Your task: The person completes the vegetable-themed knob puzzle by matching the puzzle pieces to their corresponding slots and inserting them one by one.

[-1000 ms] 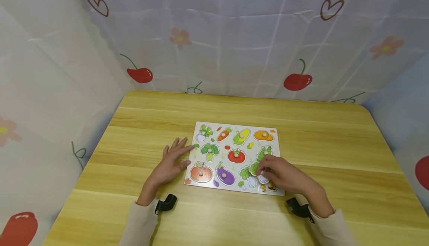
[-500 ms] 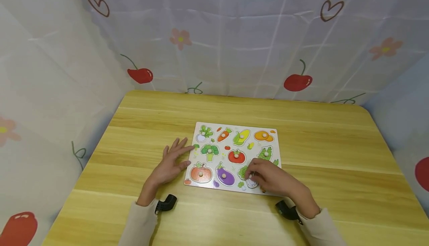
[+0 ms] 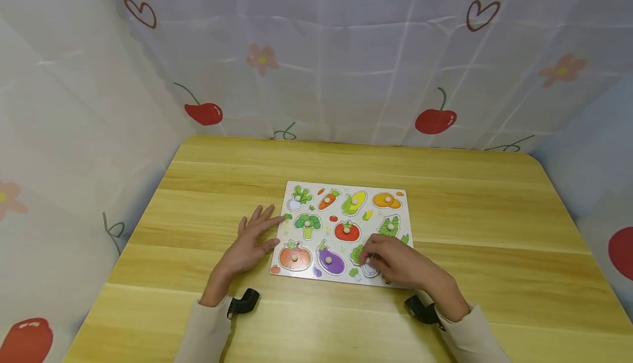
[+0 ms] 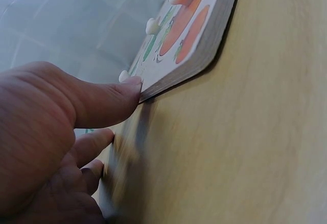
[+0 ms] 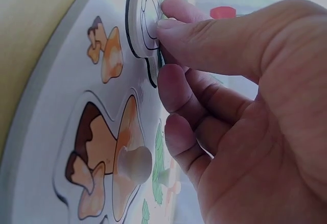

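A vegetable knob puzzle board (image 3: 341, 213) lies flat on the table. My right hand (image 3: 403, 261) is over its front right part and pinches the bok choy puzzle piece (image 3: 369, 271) with thumb and forefinger. In the right wrist view that piece (image 5: 143, 25) stands slightly proud of the board, over its recess; its knob is hidden by the fingers. My left hand (image 3: 249, 245) lies at the board's left side with fingers spread. In the left wrist view its thumb (image 4: 110, 101) touches the board's edge, and the other fingertips reach the table.
Knobbed pieces sit in the board, among them a pumpkin (image 3: 294, 257), an eggplant (image 3: 332, 264), a tomato (image 3: 347, 233) and a mushroom piece (image 5: 94, 157). The wooden table (image 3: 316, 319) meets a printed curtain (image 3: 321, 77) at its back edge.
My right hand has carried the bok choy piece left and lowered it onto its matching outline, then stayed there. The left hand keeps its place beside the board.
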`<state>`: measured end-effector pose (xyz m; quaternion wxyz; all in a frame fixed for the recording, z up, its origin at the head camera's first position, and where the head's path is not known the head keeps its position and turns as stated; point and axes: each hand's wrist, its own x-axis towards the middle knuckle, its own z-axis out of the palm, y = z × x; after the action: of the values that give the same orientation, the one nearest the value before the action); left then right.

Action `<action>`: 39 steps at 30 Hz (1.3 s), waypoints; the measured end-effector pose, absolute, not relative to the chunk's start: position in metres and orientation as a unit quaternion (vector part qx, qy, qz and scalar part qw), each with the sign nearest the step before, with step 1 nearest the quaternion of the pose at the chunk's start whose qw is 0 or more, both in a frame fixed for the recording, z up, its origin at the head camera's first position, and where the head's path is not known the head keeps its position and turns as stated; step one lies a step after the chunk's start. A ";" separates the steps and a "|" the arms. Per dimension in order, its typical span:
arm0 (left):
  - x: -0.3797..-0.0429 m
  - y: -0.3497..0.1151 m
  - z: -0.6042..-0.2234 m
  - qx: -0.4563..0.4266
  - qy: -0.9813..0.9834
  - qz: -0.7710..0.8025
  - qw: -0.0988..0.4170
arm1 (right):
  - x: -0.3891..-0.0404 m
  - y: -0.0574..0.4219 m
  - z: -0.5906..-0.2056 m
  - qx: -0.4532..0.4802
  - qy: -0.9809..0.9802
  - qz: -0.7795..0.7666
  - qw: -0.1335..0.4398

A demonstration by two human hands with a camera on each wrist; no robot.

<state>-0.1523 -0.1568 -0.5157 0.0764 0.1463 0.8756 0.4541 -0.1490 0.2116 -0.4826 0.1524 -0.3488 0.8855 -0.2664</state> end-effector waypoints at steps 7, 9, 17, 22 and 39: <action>-0.153 -0.157 -0.515 0.145 0.874 0.458 0.079 | -0.148 0.211 -0.483 -0.341 0.887 -0.269 0.158; -0.153 -0.157 -0.515 0.145 0.873 0.458 0.080 | -0.148 0.212 -0.483 -0.340 0.886 -0.271 0.161; -0.155 -0.157 -0.514 0.151 0.873 0.457 0.081 | -0.148 0.212 -0.486 -0.339 0.885 -0.272 0.164; -0.155 -0.157 -0.517 0.154 0.873 0.456 0.077 | -0.147 0.213 -0.484 -0.345 0.885 -0.270 0.155; -0.143 -0.162 -0.503 0.115 0.920 0.374 -0.007 | -0.153 0.255 -0.462 -0.222 0.931 -0.288 -0.019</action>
<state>-0.1434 -0.1620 -0.5029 -0.0067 0.1153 0.9202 0.3739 -0.1529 0.2550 -0.4625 -0.0188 -0.2221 0.9312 -0.2884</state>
